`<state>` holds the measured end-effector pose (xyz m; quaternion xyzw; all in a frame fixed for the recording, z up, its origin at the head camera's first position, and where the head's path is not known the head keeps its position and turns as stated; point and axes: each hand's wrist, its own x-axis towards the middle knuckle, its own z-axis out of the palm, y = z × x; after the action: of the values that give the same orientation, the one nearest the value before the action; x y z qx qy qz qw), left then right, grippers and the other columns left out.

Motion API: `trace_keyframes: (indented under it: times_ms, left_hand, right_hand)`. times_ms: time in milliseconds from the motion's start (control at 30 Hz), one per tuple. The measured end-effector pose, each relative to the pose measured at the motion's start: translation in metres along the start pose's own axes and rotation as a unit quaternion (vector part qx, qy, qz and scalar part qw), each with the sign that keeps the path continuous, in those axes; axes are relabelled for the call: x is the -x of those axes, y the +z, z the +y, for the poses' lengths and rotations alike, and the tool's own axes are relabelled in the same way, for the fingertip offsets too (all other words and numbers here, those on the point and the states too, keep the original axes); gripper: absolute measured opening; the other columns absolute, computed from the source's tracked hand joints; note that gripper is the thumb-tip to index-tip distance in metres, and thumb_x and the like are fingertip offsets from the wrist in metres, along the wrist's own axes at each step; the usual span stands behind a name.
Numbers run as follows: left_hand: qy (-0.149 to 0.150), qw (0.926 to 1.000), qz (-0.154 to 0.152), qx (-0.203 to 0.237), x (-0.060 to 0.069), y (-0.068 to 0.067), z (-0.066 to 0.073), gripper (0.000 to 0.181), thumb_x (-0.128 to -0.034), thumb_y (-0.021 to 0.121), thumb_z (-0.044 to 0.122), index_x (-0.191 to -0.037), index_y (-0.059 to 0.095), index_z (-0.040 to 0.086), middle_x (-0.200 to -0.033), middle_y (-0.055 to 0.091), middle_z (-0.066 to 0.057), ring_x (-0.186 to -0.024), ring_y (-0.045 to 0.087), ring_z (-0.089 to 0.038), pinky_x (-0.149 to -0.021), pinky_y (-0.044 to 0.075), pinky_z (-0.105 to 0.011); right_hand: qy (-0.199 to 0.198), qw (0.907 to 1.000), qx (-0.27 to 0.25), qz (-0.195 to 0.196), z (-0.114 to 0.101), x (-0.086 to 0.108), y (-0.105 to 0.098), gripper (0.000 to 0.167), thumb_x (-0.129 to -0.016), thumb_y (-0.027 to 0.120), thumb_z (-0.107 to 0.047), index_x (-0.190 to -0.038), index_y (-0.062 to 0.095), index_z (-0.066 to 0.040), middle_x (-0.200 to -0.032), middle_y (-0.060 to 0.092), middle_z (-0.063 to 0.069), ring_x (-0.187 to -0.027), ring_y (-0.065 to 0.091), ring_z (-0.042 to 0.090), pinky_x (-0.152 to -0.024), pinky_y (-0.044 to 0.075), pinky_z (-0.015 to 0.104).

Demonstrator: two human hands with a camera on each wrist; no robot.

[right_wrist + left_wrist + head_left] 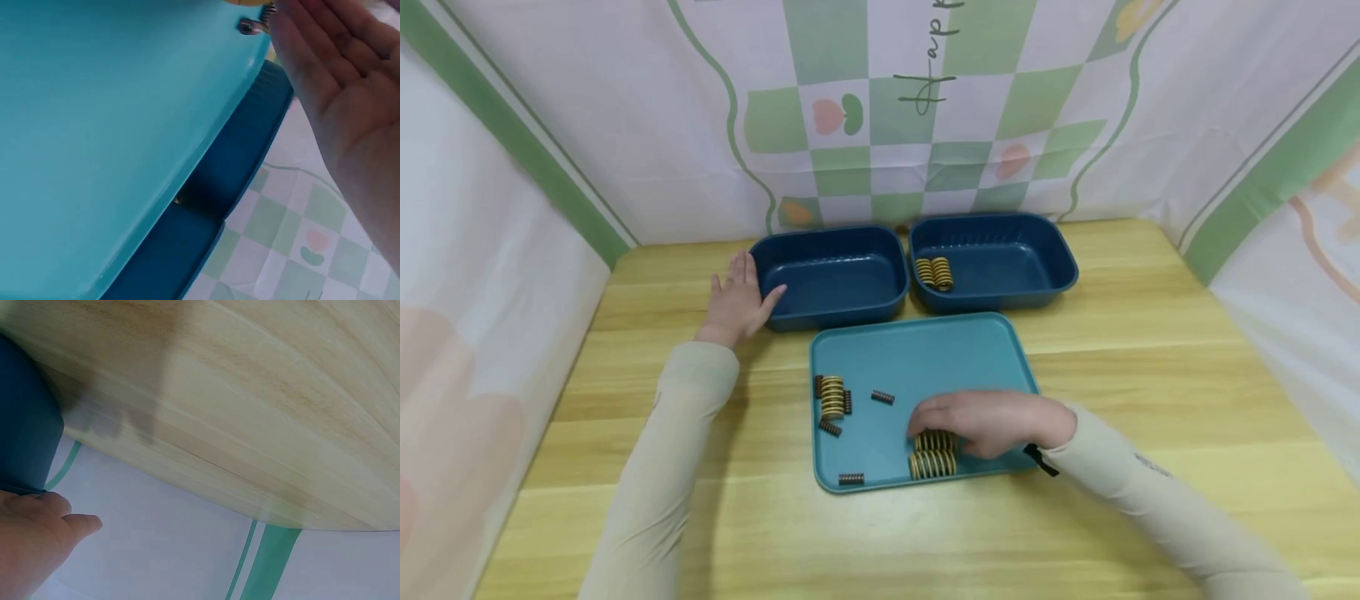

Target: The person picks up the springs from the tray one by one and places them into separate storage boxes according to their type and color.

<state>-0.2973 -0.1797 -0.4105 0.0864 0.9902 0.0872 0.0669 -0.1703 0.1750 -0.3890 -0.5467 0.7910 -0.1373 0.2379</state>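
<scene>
My left hand (pixel 735 302) rests against the left end of the left blue bin (pixel 831 321), fingers straight, thumb over the rim. In the left wrist view, part of that hand (pixel 34 531) touches the bin wall (pixel 28 419). My right hand (pixel 988 421) reaches over the teal tray (pixel 925 358), fingers bent slightly down at two gold coil springs (pixel 934 464) lying side by side. It partly covers the farther spring; whether the fingertips touch it is hidden. In the right wrist view the fingers of the right hand (pixel 356 94) look fairly straight.
Another gold spring (pixel 832 397) lies at the tray's left side, with small dark springs (pixel 883 397) scattered around it. The right blue bin (pixel 1000 300) holds two gold springs (pixel 942 273). Both bins stand behind the tray, near a patterned cloth (pixel 895 167).
</scene>
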Motion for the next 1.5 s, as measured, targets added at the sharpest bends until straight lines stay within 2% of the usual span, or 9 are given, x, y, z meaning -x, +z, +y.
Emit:
trace_keyframes:
  times_ms: [233, 367, 667, 1067, 1500]
  left_hand:
    - [-0.001, 1.0000, -0.004, 0.001, -0.002, 0.001, -0.002, 0.085, -0.0989, 0.020, 0.056, -0.145, -0.004, -0.011, -0.153, -0.005, -0.027, -0.142, -0.002, -0.038, -0.110, 0.002, -0.059]
    - [-0.001, 1.0000, -0.005, 0.002, -0.002, 0.001, -0.002, 0.084, -0.0992, 0.020, 0.055, -0.145, -0.004, -0.011, -0.153, -0.005, -0.027, -0.142, -0.002, -0.038, -0.110, 0.002, -0.059]
    - [0.000, 1.0000, 0.000, 0.001, -0.003, 0.000, -0.002, 0.086, -0.0983, 0.018, 0.057, -0.146, -0.004, -0.011, -0.153, -0.004, -0.027, -0.142, -0.002, -0.038, -0.110, 0.003, -0.059]
    - [-0.004, 1.0000, 0.000, 0.001, -0.002, 0.003, -0.004, 0.084, -0.0993, 0.023, 0.054, -0.146, -0.002, -0.011, -0.154, -0.002, -0.027, -0.142, 0.000, -0.038, -0.110, 0.005, -0.059]
    - [0.001, 1.0000, 0.004, -0.001, -0.002, 0.002, -0.001, 0.086, -0.0986, 0.023, 0.056, -0.146, -0.002, -0.011, -0.154, -0.001, -0.027, -0.142, 0.000, -0.038, -0.110, 0.007, -0.059]
  right_hand:
    - [-0.010, 0.9958, 0.086, 0.032, 0.002, -0.002, 0.010, 0.056, -0.075, 0.056, 0.020, -0.125, 0.056, -0.006, -0.126, 0.056, 0.005, -0.118, 0.052, 0.018, -0.098, 0.042, 0.031]
    - [-0.016, 0.9929, 0.110, 0.042, 0.005, -0.004, 0.012, 0.052, -0.076, 0.059, 0.018, -0.122, 0.058, -0.005, -0.122, 0.057, 0.005, -0.114, 0.054, 0.017, -0.096, 0.044, 0.030]
    - [-0.017, 0.9933, 0.093, 0.067, 0.009, -0.006, 0.012, 0.048, -0.072, 0.061, 0.014, -0.116, 0.059, -0.005, -0.113, 0.059, 0.005, -0.105, 0.057, 0.016, -0.090, 0.048, 0.029]
    - [0.011, 0.9903, 0.119, 0.071, 0.009, -0.010, 0.012, 0.038, -0.075, 0.076, -0.005, -0.110, 0.063, -0.007, -0.105, 0.062, 0.003, -0.094, 0.059, 0.014, -0.081, 0.050, 0.028]
    - [0.041, 0.9910, 0.094, 0.085, 0.011, -0.008, 0.017, 0.038, -0.074, 0.074, -0.002, -0.110, 0.064, -0.008, -0.108, 0.063, 0.004, -0.096, 0.060, 0.015, -0.082, 0.051, 0.030]
